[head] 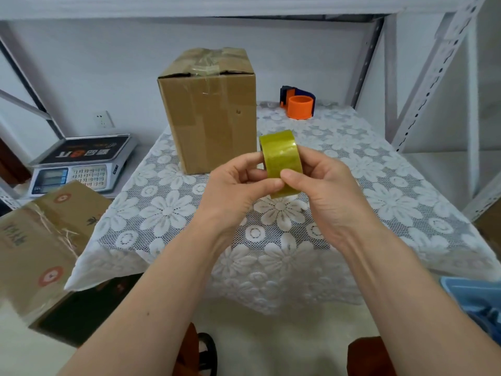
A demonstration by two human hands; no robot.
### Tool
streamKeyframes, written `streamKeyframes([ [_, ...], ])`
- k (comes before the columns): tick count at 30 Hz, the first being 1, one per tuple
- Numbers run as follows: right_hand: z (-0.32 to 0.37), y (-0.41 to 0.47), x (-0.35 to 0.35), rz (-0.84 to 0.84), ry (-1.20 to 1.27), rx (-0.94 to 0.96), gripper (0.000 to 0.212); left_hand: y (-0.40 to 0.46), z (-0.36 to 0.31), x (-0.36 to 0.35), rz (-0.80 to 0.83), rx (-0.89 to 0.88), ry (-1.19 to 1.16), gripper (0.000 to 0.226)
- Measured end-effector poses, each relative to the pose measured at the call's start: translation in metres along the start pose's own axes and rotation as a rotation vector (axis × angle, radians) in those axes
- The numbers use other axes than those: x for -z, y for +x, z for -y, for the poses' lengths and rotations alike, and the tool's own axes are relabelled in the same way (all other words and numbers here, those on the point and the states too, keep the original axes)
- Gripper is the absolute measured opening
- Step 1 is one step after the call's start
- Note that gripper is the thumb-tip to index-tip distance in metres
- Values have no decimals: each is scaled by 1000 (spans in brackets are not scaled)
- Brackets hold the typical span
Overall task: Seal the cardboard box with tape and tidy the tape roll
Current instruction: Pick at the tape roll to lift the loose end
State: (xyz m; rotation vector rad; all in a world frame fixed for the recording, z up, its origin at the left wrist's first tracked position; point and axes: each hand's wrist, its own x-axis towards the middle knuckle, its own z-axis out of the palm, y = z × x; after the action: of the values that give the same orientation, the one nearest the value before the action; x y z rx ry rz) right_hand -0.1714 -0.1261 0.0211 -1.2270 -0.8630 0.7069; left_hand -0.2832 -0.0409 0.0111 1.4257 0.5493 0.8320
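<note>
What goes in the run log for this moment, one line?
stage: handling tape | tape roll: held over table by left hand and right hand | cardboard box: upright behind, top taped | dispenser: far right, untouched

Not much you can actually read here. The scale (81, 164) at the left has big printing on its black platter, upside down from this side, red and white characters, can't make them out. Its keypad has numbered keys but they're too small and blurry to tell which is which, and the display shows nothing legible. The near-left carton (40, 240) has round red logos, a small dark mark and a column of characters down its left edge, all unreadable. The box (208, 115) on the table carries no print I can see, same for the tape (280, 161)
</note>
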Motion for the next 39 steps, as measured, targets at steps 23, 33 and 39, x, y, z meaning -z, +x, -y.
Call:
streamKeyframes([
  [23,-2,-1,-6,-81,-132,45,12,4,-8,13,11,49,-186,36],
  [33,1,2,-8,-270,-33,-40,22,0,4,-3,99,-60,123,59],
  [39,-3,0,-7,-156,-242,-14,18,2,5,-2,2,-5,23,53],
])
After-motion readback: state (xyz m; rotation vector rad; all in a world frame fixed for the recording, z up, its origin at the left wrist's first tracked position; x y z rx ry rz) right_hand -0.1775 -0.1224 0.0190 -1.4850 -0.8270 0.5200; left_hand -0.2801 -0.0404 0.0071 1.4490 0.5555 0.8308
